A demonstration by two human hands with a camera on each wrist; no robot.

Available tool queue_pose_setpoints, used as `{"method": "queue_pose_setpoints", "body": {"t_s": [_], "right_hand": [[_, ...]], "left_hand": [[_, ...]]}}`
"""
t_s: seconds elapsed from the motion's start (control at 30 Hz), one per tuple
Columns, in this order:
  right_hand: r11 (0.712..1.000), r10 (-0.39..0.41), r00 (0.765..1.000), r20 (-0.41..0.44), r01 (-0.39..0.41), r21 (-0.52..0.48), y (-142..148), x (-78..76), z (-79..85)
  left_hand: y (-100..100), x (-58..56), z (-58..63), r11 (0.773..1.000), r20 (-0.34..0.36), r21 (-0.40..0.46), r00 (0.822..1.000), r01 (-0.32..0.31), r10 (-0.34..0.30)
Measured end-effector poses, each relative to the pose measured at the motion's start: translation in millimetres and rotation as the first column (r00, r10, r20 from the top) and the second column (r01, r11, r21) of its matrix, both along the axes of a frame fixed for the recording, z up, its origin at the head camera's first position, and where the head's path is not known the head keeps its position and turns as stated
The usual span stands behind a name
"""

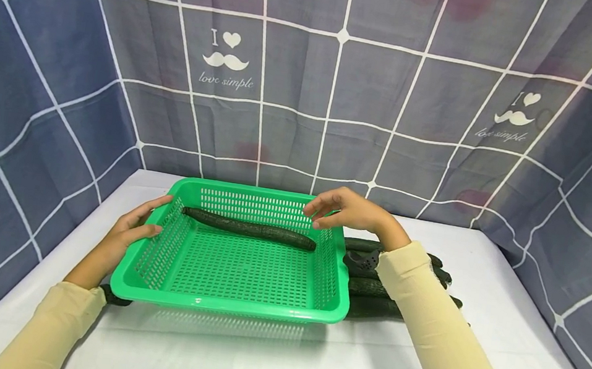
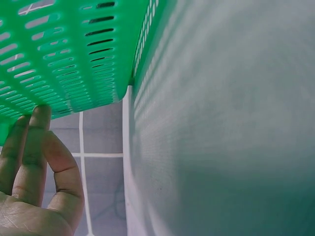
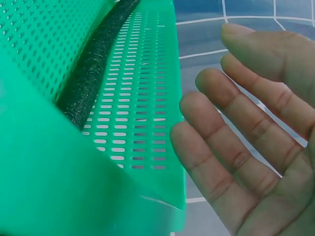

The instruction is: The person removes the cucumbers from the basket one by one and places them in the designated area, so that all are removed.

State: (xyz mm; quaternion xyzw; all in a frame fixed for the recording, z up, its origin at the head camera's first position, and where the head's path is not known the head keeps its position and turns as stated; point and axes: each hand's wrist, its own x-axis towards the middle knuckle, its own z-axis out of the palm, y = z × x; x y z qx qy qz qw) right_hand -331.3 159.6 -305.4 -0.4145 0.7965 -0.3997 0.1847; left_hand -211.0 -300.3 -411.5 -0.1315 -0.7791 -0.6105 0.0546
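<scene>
A green plastic basket (image 1: 228,307) with slotted walls stands on the white table. Inside, a long dark cucumber (image 1: 251,228) lies along its back wall. My left hand (image 1: 126,234) is at the basket's left side, its fingers fairly straight; in the left wrist view the fingertips (image 2: 42,112) meet the slotted outer wall. Over the back right corner hovers my right hand (image 1: 351,210), fingers loosely bent and holding nothing. The right wrist view shows its fingers (image 3: 211,128) spread beside the rim, with the cucumber (image 3: 91,73) in the basket beyond.
To the right of the basket lie several more cucumbers (image 1: 372,288) side by side, partly hidden under my right forearm. A grey checked curtain (image 1: 290,140) encloses the white tabletop (image 1: 194,358) at the back and both sides.
</scene>
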Motion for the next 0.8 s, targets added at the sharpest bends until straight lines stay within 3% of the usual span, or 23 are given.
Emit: {"method": "queue_pose_setpoints", "body": {"t_s": [0.47, 0.8], "right_hand": [[1.000, -0.012, 0.998, 0.069, 0.013, -0.016, -27.5, -15.3, -10.6], [0.999, -0.022, 0.996, 0.082, 0.020, 0.028, -46.4, -21.1, -17.3]], "left_hand": [[-0.9, 0.4, 0.6, 1.000, 0.000, 0.010, 1.000, -0.015, 0.015], [0.5, 0.7, 1.5, 1.000, 0.002, 0.017, 1.000, -0.010, 0.010]]}}
